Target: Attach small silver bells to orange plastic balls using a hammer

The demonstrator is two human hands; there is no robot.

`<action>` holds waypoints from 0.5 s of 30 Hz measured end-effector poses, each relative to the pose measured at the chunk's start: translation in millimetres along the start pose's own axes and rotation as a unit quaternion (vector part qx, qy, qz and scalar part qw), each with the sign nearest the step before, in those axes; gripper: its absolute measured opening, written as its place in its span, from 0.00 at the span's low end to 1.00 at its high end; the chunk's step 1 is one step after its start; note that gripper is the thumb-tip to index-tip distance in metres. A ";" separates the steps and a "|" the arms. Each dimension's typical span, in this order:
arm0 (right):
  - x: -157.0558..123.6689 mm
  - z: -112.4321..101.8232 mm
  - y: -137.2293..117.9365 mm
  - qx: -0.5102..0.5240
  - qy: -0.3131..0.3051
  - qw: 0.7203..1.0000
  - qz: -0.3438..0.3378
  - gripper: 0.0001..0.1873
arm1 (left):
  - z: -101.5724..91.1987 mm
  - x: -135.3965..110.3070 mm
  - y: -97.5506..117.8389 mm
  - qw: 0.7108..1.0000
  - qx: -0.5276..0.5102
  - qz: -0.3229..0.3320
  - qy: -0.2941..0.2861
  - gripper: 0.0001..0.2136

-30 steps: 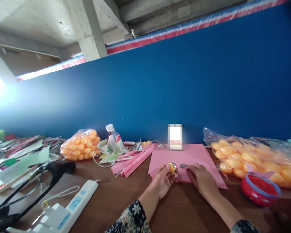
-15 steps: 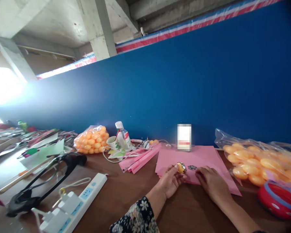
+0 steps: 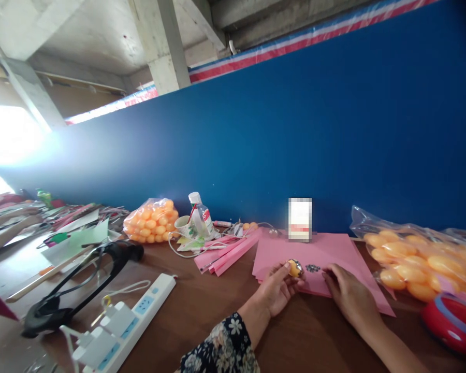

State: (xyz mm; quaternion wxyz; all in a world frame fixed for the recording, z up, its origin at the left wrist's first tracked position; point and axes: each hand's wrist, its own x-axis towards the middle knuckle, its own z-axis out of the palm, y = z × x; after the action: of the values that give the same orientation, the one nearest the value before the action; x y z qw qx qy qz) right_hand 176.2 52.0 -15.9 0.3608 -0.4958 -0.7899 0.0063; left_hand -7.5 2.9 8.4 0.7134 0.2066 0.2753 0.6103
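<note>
My left hand (image 3: 277,291) pinches a small orange ball (image 3: 294,268) with a shiny silver patch on it, held just above a pink paper sheet (image 3: 326,254). My right hand (image 3: 347,296) rests knuckles-up on the same sheet, fingers curled down near a little heap of dark sequins (image 3: 312,268); whether it grips anything is hidden. Both forearms come up from the bottom edge in floral sleeves.
Bags of orange balls lie at the left (image 3: 150,220) and right (image 3: 419,259). A clear bottle (image 3: 201,213), paper cup (image 3: 185,226), pink strips (image 3: 221,253), white power strip (image 3: 124,324), black glue gun (image 3: 77,282), red bowl (image 3: 452,324) and a blue wall (image 3: 295,129) surround the brown table (image 3: 202,305).
The view has swung to the left, so everything sits further right in frame. Both hands keep their pose over the pink sheet, the left still holding the ball.
</note>
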 end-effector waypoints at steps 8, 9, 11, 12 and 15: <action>0.9 -0.6 4.1 0.033 -0.010 0.999 -0.002 0.16 | 0.4 -0.1 0.6 1.000 -0.001 -0.007 0.012 0.12; 0.8 0.3 5.3 0.038 -0.007 0.999 -0.006 0.15 | 0.9 -0.5 0.9 1.000 0.000 -0.008 0.013 0.12; 0.8 1.3 6.0 0.045 -0.003 0.999 -0.008 0.15 | 1.8 -1.1 1.4 1.000 0.000 -0.008 0.015 0.12; 0.9 1.1 5.5 0.046 -0.001 0.999 -0.005 0.16 | 2.0 -1.3 1.5 1.000 -0.001 -0.008 0.014 0.12; 0.8 -2.0 0.4 0.047 -0.001 0.999 0.015 0.18 | 1.5 -1.0 1.0 1.000 -0.004 -0.006 0.008 0.12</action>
State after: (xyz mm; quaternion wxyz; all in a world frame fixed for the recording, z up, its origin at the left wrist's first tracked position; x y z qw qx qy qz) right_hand 177.5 52.1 -14.1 0.3832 -0.4898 -0.7816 0.0491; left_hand -7.4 2.2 10.3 0.7155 0.1973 0.2802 0.6088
